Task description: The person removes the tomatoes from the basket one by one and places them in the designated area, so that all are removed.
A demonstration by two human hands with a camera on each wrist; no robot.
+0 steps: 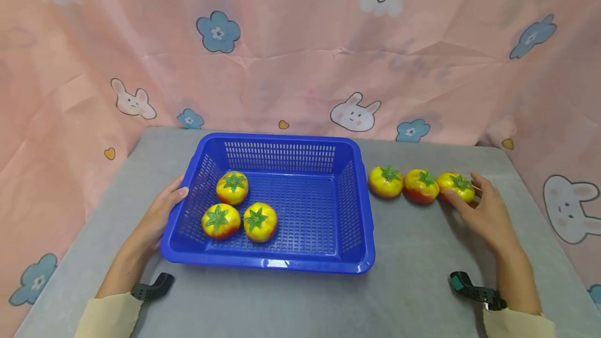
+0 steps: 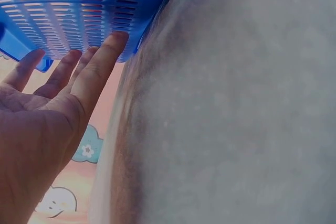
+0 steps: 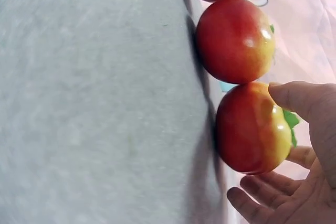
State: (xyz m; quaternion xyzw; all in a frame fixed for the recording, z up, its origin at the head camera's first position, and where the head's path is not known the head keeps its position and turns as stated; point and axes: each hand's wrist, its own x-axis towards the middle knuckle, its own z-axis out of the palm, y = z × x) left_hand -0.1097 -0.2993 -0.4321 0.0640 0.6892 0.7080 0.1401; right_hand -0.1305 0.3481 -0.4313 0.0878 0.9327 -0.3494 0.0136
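The person's left hand [image 1: 161, 210] rests on the left side of the blue basket [image 1: 225, 260], thumb on the rim and fingers spread against the wall. To the basket's right, the right hand [image 1: 490, 218] bends round the farthest fruit [image 1: 448, 180], its thumb touching it; whether it pinches, one cannot tell. Two more fruits [image 1: 421, 186] sit between that one and the basket, making a row of three on the gray table [image 1: 291, 306]. Three others [image 1: 260, 222] are inside the basket, at its left. The head view shows green leaves on yellow tops; the right wrist view shows big red sides. Behind the basket hangs a pink cloth [image 1: 281, 77] with bunnies, flowers and two smiling clouds.
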